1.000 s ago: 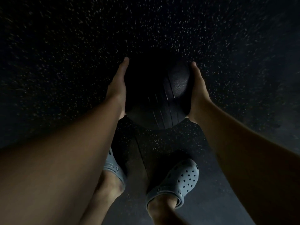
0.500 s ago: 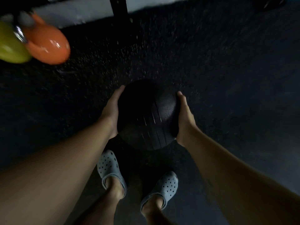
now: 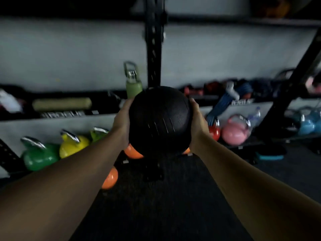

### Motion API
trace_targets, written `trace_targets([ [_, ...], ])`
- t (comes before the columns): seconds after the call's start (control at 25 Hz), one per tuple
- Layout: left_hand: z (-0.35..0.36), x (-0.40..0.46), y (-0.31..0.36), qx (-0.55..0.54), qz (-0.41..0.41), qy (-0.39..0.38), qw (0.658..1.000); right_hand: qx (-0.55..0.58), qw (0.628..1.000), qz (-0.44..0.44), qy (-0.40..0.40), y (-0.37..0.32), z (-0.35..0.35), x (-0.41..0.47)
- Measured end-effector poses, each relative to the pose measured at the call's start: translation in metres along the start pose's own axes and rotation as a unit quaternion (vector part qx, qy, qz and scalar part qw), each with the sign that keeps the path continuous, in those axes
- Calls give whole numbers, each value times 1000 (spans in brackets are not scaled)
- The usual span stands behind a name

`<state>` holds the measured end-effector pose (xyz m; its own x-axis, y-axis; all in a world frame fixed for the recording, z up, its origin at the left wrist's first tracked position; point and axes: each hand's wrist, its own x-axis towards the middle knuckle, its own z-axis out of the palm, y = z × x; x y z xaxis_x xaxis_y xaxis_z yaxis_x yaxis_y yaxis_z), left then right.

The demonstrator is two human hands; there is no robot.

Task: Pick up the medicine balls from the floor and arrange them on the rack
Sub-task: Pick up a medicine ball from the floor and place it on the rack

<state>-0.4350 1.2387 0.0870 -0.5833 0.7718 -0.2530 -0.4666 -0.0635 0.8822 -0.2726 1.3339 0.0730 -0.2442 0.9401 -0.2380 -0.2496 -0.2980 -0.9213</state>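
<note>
- The black medicine ball (image 3: 159, 119) was held off the floor in front of the rack (image 3: 153, 49), clamped between both palms at arm's length.
- The left hand (image 3: 121, 121) pressed flat against the ball's left side, fingers spread along the curve; the right hand (image 3: 197, 122) did the same on the right side.
- The rack's low shelf (image 3: 57, 114) carried a pale olive roll (image 3: 62, 103) at the left and a heap of dark and reddish items farther right, too blurred to tell apart.
- A green bottle (image 3: 133, 82) with a metal loop top stood on that shelf just beside the black upright, directly behind the ball's upper left edge.
- Below the shelf, a row of kettlebells sat at floor level: a green kettlebell (image 3: 40, 156), a yellow kettlebell (image 3: 73, 145), and orange ones partly hidden by the ball and the left forearm.
- To the right sat a pink kettlebell (image 3: 233, 132), a small red one touching the right wrist's outline, and blue ones (image 3: 307, 124) past a slanted black brace.
- Blue bands (image 3: 225, 103) draped down over the shelf edge above the pink kettlebell.
- The dark speckled floor (image 3: 165, 197) lay between the forearms.
</note>
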Motion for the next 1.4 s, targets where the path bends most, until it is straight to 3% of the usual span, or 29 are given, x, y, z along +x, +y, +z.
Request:
trace_targets([
  [0.12, 26, -36, 120, -34, 98, -54, 993, 12, 993, -106, -54, -104, 68, -23],
  [0.32, 32, -97, 296, -41, 279, -33, 959, 65, 957, -221, -177, -242, 180, -83],
  [0.6, -7, -121, 458, -34, 414, -11, 910, 108, 914, -306, -244, -338, 324, -134],
  [0.96, -41, -46, 618, -13, 484, -48, 874, 176, 873, -383, -248, -396, 479, -106],
  [1.4, 26, 117, 757, -70, 561, -65, 823, 170, 819, -469, -282, -541, 604, 42],
])
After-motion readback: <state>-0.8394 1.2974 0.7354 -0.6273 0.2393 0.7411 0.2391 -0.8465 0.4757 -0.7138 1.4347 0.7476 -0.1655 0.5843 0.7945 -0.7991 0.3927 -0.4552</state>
